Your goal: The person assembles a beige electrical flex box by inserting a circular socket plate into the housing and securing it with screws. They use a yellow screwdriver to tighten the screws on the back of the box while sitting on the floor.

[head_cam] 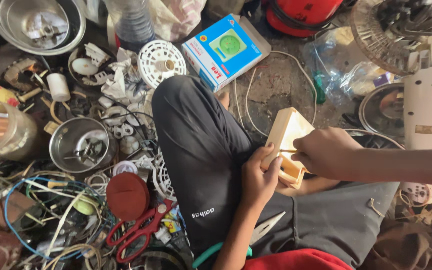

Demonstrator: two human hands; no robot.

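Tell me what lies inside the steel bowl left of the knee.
The steel bowl holds a few small pale and metal parts, loosely heaped. What lies beneath that heap is covered.
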